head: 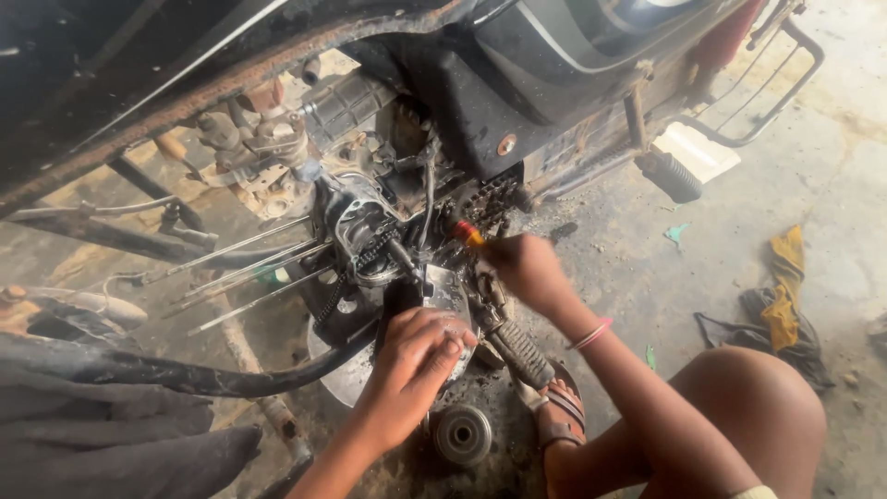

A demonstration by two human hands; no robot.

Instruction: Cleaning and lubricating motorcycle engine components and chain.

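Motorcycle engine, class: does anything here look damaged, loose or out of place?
Yes. The engine is open with its chain exposed, a round metal part lies loose on the dirty floor, and the frame tube is rusted.

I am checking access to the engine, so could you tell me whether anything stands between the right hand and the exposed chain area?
Nothing visible does. The right hand already holds a screwdriver with its tip at the chain; the left hand rests on the metal cover below.

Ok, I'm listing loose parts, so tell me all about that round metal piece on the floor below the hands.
The round metal part lies flat on the dirty floor, just below the left hand and beside a sandalled foot. It looks like grey, greasy steel, with concentric rings around a dark centre hole. Nothing grips it.
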